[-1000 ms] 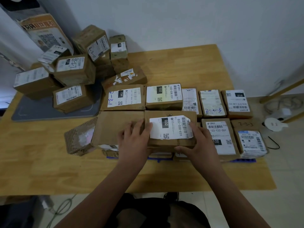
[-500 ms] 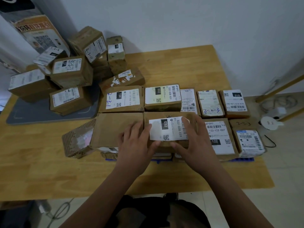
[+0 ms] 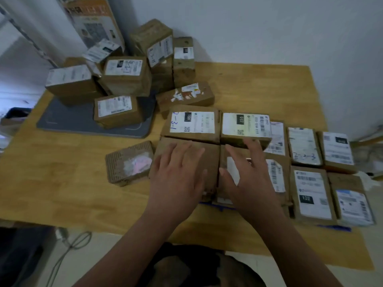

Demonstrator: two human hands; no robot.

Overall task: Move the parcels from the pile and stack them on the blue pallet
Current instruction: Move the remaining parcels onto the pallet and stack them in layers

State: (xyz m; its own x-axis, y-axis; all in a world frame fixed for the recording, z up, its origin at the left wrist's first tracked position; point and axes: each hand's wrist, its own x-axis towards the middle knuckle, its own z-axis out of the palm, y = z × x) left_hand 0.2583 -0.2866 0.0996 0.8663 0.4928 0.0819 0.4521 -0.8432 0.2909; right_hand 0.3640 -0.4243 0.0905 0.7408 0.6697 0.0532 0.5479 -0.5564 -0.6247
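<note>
A pile of brown parcels (image 3: 126,75) with white labels sits at the back left, partly on a grey mat (image 3: 83,123). Rows of parcels lie flat on the blue pallet (image 3: 333,227), of which only thin blue edges show at the front. My left hand (image 3: 178,175) lies flat, fingers spread, over a plain brown parcel (image 3: 209,160) in the front row. My right hand (image 3: 246,175) hovers with fingers apart over the labelled parcel (image 3: 275,175) beside it. Neither hand grips anything.
A small worn parcel (image 3: 129,162) lies loose on the wooden table (image 3: 62,183), left of the pallet. A tall orange-printed box (image 3: 93,19) leans against the wall behind the pile. Cables lie on the floor at both sides.
Both hands have let go of the labelled parcel's sides; the left hand shifted left onto the plain parcel. The camera has swung left.
</note>
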